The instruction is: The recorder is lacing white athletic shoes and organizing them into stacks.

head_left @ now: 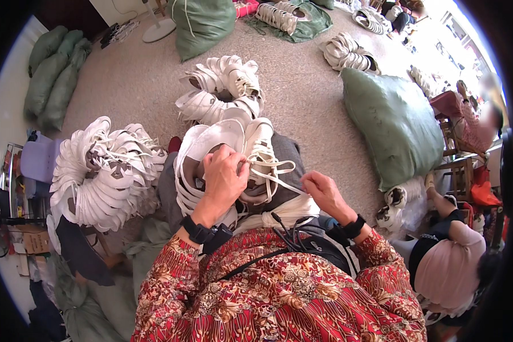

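Note:
A white shoe upper (260,139) with a lace threaded through its eyelets lies on my lap, toe end away from me. My left hand (225,174) is closed in a pinch at the left edge of this upper; what its fingertips hold is hidden. Off to the right, my right hand (324,192) pinches the end of a white shoelace (285,183), which runs slack from the eyelets. More white uppers without laces (216,137) are nested together beside the laced one, under and beyond my left hand. A bundle of pale laces (288,212) rests against my waist.
Rings of nested white uppers lie to the left (105,176) and ahead (225,85). A stuffed green sack (390,128) stands at right, another green sack (205,25) ahead. More sacks (57,74) lean on the left wall. A person in pink (450,262) sits at lower right.

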Demonstrator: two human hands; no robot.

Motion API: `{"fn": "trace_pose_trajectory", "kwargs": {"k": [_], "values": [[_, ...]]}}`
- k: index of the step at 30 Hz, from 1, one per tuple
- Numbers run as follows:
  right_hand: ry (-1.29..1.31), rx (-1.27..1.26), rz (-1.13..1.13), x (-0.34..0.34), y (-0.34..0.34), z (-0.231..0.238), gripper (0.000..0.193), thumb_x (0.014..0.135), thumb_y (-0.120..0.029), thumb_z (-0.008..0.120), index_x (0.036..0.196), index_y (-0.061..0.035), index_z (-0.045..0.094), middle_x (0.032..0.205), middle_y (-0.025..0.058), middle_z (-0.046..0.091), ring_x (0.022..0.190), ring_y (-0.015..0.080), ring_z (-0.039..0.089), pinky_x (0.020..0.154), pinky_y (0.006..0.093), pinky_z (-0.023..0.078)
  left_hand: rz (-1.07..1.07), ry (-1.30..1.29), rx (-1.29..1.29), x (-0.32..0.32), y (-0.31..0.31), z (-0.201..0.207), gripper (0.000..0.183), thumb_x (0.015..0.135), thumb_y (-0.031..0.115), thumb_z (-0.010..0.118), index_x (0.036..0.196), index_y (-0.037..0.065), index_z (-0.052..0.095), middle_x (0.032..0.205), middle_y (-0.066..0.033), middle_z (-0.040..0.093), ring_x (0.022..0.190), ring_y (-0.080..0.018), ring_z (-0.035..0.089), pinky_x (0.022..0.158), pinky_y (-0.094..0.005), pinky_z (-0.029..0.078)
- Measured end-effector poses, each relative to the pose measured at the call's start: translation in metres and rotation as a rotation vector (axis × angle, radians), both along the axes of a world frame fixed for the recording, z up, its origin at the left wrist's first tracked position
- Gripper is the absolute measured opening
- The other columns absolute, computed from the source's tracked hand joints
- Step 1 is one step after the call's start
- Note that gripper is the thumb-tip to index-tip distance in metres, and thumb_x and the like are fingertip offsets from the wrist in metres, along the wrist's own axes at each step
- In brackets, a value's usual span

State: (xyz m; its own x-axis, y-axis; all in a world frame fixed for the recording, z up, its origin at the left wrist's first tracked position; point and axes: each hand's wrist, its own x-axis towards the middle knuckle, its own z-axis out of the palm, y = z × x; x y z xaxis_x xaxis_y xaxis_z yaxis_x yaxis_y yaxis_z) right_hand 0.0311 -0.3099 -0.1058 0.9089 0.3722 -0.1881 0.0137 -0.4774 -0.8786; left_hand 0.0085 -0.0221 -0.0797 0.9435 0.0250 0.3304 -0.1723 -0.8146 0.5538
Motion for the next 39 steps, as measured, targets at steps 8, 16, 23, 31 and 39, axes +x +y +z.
{"fn": "trace_pose_trajectory", "kwargs": {"k": [8,16,23,31,39], "values": [[-0.227,0.038,0.180,-0.004,0.038,0.005,0.013,0.092,-0.010,0.057,0.100,-0.0007,0.063,0.092,0.0200,0.067,0.086,0.0384,0.066,0.076,0.0432,0.053,0.006,0.139,-0.065,0.005,-0.003,0.002,0.005,0.080,0.009,0.070,0.084,0.009,0.067,0.094,-0.0067,0.061,0.095,-0.0257,0.060,0.089,-0.0443,0.037],[-0.244,-0.013,0.207,-0.004,0.048,-0.004,0.014,0.093,-0.013,0.057,0.094,-0.0007,0.063,0.085,0.0204,0.067,0.082,0.0411,0.066,0.073,0.0471,0.053,-0.139,-0.260,0.077,0.014,-0.036,0.015,0.015,0.086,0.003,0.062,0.100,0.005,0.057,0.088,-0.0102,0.059,0.089,-0.0309,0.059,0.094,-0.0450,0.042],[-0.081,0.090,0.136,-0.003,0.044,-0.007,0.018,0.096,-0.016,0.056,0.096,0.0005,0.062,0.084,0.0219,0.067,0.082,0.0406,0.067,0.071,0.0462,0.052,-0.076,-0.158,-0.074,0.007,-0.019,0.016,0.019,0.085,0.005,0.067,0.102,0.003,0.059,0.092,-0.0126,0.060,0.088,-0.0355,0.060,0.082,-0.0454,0.046],[-0.030,0.131,0.121,-0.002,0.043,-0.006,0.019,0.096,-0.015,0.058,0.102,0.0020,0.064,0.083,0.0203,0.068,0.076,0.0350,0.068,0.071,0.0409,0.053,0.041,-0.024,-0.122,-0.004,-0.011,0.003,0.018,0.082,0.012,0.074,0.093,0.003,0.064,0.092,-0.0109,0.060,0.089,-0.0325,0.060,0.082,-0.0439,0.045],[0.088,0.183,0.093,-0.002,0.047,0.001,0.024,0.097,-0.012,0.058,0.114,0.0037,0.061,0.079,0.0142,0.068,0.072,0.0211,0.068,0.068,0.0343,0.055,0.059,-0.063,-0.067,-0.003,-0.004,-0.007,0.008,0.082,0.009,0.072,0.086,0.005,0.065,0.088,-0.0075,0.061,0.087,-0.0294,0.061,0.081,-0.0414,0.045]]}}
